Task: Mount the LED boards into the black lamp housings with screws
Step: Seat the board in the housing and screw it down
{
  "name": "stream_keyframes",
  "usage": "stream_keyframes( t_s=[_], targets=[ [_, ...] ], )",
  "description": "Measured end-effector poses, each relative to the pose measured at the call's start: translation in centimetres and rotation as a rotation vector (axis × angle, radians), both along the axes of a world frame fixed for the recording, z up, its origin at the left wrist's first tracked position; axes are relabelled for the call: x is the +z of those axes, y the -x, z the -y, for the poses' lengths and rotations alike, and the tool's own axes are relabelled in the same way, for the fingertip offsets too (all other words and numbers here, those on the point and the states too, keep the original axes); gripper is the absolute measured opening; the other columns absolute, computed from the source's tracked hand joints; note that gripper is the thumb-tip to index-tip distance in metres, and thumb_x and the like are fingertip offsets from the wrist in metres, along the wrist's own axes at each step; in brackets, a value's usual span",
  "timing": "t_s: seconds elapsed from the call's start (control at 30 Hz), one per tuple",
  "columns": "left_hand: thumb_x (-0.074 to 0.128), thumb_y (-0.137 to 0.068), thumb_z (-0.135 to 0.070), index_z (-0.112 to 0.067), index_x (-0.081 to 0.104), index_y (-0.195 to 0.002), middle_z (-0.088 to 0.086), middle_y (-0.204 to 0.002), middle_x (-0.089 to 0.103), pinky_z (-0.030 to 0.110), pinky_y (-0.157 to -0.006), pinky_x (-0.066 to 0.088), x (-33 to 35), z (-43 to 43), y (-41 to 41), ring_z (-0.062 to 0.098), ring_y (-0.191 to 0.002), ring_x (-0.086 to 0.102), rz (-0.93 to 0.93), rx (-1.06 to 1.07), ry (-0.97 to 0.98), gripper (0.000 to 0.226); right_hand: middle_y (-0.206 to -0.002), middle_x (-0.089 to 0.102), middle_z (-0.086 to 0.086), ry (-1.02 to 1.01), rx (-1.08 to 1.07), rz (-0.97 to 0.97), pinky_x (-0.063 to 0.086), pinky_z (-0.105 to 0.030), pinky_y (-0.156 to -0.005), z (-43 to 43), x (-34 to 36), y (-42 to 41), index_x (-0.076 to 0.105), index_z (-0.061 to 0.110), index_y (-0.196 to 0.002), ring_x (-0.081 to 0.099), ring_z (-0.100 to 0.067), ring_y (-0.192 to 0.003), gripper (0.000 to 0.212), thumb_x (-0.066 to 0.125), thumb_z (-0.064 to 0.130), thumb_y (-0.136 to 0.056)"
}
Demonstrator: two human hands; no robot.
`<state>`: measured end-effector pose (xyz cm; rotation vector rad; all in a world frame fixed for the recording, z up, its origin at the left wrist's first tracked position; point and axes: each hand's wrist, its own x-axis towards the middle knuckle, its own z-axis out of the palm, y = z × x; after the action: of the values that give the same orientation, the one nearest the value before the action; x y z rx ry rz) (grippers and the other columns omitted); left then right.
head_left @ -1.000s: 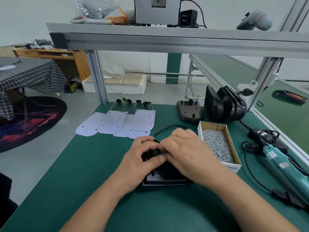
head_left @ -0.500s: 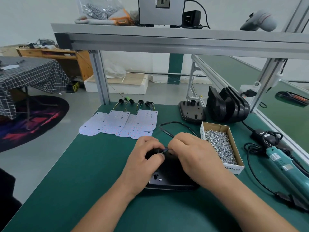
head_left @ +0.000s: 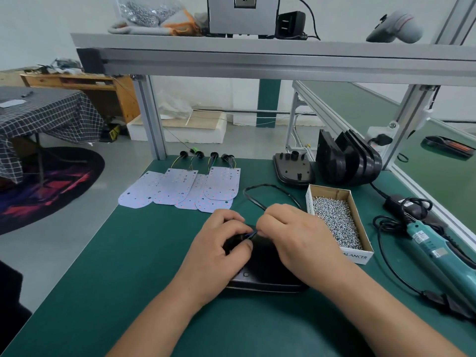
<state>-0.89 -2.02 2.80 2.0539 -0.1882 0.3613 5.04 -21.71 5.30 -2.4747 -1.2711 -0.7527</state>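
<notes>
Lamp housing (head_left: 261,256): it is lying flat under both hands, and I think it is only getting its wires sorted. No board or screw is showing in it.
LED boards (head_left: 185,189): several are lying in a fan beyond the left hand, waiting to be mounted. So most of the job is waiting too.
Left hand (head_left: 221,249): it is curling its fingers round the far end of the lamp housing, with the thumb pressing on top.
Right hand (head_left: 293,238): it is pinching the thin wires (head_left: 251,234), touching the left fingertips.
Spare housings (head_left: 347,158): they are standing in a row far beyond the right hand.
Screwdriver (head_left: 438,253): it is lying untouched to the right of the right hand.
Screw box (head_left: 356,256): it is sitting open and full, just beside the right hand.
Black cable (head_left: 270,186): it is looping just beyond the right hand, and it may be getting in the way.
</notes>
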Motion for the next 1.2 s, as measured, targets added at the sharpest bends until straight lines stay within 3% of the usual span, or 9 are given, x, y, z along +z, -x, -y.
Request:
stream_keyframes(
  t_s=[0.47,0.53,0.6,0.67,0.73,0.8,0.87,1.03,1.2],
  targets=[
    [0.06,-0.081,-0.024,-0.03,0.074,-0.082,-0.016,-0.116,0.055,0.009,-0.074,0.041,0.4,0.0,0.2,0.004,-0.092,0.06,-0.157,0.011,0.16,0.016,-0.088,0.056,0.0,-0.047,-0.027,0.005,0.047,-0.042,-0.048,0.0,-0.3,-0.1,0.06,0.017,-0.091,0.053,-0.027,-0.076,0.029,0.077,-0.005,-0.081],
    [0.06,-0.079,-0.024,-0.031,0.077,-0.088,-0.016,-0.125,0.055,0.005,-0.077,0.041,0.4,-0.1,0.3,-0.004,-0.1,0.06,-0.189,-0.002,0.213,0.02,-0.088,0.056,0.001,-0.053,-0.038,0.006,0.047,-0.042,-0.054,-0.1,-0.5,-0.2,0.062,0.016,-0.09,0.05,-0.025,-0.078,0.02,0.075,0.001,-0.089],
    [0.064,-0.08,-0.024,-0.037,0.077,-0.109,-0.019,-0.139,0.053,0.003,-0.093,0.039,0.3,-0.6,0.5,-0.012,-0.127,0.052,-0.188,-0.018,0.265,0.034,-0.085,0.058,0.002,-0.072,-0.046,0.014,0.048,-0.044,-0.061,0.2,-0.4,-0.7,0.065,0.014,-0.089,0.045,-0.025,-0.079,0.011,0.072,0.01,-0.096],
    [0.069,-0.079,-0.02,-0.042,0.066,-0.133,-0.022,-0.149,0.054,0.014,-0.109,0.039,0.1,-0.9,0.6,-0.009,-0.14,0.047,-0.198,-0.037,0.424,0.058,-0.084,0.063,0.004,-0.135,-0.038,0.022,0.049,-0.043,-0.069,0.8,-0.2,-1.3,0.069,0.014,-0.091,0.047,-0.025,-0.082,0.009,0.074,0.016,-0.098],
    [0.073,-0.076,-0.015,-0.034,0.058,-0.142,-0.016,-0.143,0.063,0.025,-0.103,0.051,0.0,-0.6,0.4,-0.003,-0.129,0.062,-0.254,-0.008,0.668,0.07,-0.088,0.068,0.007,-0.15,-0.026,0.035,0.049,-0.042,-0.078,1.0,-0.2,-1.4,0.074,0.014,-0.099,0.053,-0.028,-0.09,0.014,0.072,0.028,-0.098],
    [0.073,-0.077,-0.011,-0.017,0.06,-0.139,0.001,-0.13,0.075,0.035,-0.095,0.059,0.1,-0.1,-0.2,0.014,-0.114,0.073,-0.29,0.0,0.851,0.065,-0.092,0.073,0.006,-0.106,-0.035,0.06,0.048,-0.044,-0.086,0.7,-0.3,-1.0,0.075,0.013,-0.113,0.059,-0.029,-0.104,0.037,0.066,0.044,-0.096],
    [0.07,-0.081,-0.006,-0.003,0.066,-0.133,0.023,-0.126,0.073,0.047,-0.096,0.058,0.4,0.3,-0.5,0.032,-0.109,0.072,-0.312,-0.046,0.997,0.052,-0.094,0.075,0.005,-0.099,-0.03,0.101,0.046,-0.044,-0.093,0.1,-0.3,-0.6,0.075,0.012,-0.118,0.063,-0.027,-0.114,0.046,0.066,0.05,-0.095],
    [0.064,-0.092,-0.005,0.001,0.075,-0.121,0.026,-0.118,0.074,0.036,-0.078,0.062,0.9,0.2,-0.3,0.028,-0.094,0.073,-0.35,-0.123,1.161,0.032,-0.095,0.072,0.002,-0.207,0.017,0.157,0.047,-0.044,-0.092,-0.8,-0.3,0.2,0.077,0.009,-0.115,0.066,-0.026,-0.097,0.036,0.072,0.042,-0.1],
    [0.064,-0.091,-0.007,0.002,0.07,-0.129,0.029,-0.124,0.072,0.039,-0.085,0.062,1.0,0.0,0.1,0.03,-0.1,0.071,-0.344,-0.112,1.173,0.04,-0.095,0.069,0.004,-0.279,0.005,0.059,0.049,-0.046,-0.085,-1.1,-0.3,0.7,0.076,0.012,-0.118,0.064,-0.025,-0.09,0.03,0.07,0.035,-0.099]
  ],
)
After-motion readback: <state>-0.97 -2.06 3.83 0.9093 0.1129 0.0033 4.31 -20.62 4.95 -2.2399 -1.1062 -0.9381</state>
